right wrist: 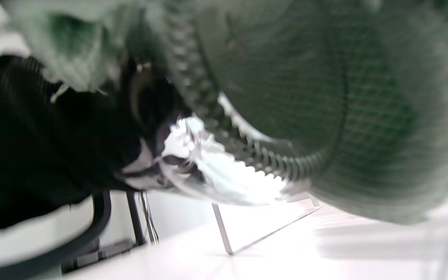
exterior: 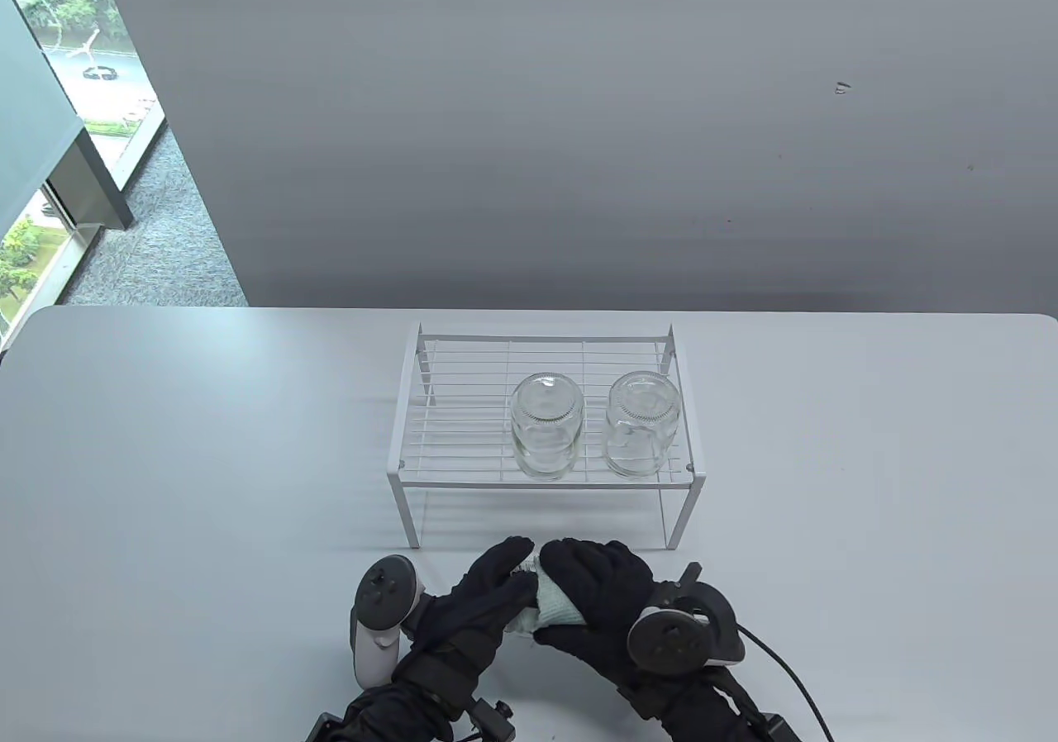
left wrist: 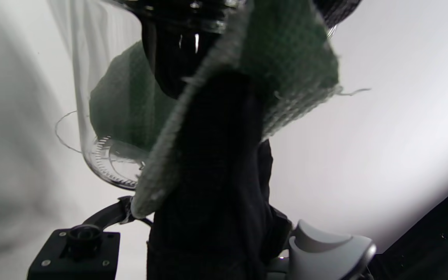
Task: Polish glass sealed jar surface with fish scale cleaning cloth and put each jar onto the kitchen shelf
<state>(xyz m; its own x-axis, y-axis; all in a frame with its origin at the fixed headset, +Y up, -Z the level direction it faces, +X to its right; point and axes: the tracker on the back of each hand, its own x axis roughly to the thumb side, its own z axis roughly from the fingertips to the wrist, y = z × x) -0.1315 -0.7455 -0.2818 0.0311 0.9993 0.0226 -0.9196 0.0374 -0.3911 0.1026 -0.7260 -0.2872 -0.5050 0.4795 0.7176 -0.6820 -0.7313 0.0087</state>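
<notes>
Left hand fingers curl round jar, steadying it for wiping. Right hand grips cloth wrapped over jar, between both palms. Two jars stand on shelf beyond fingertips.

I see: cloth pale green w/ scale weave; jars clear; shelf white wire; gloves black.

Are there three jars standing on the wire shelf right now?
No, only two jars stand on the shelf; a third is in the hands.
</notes>
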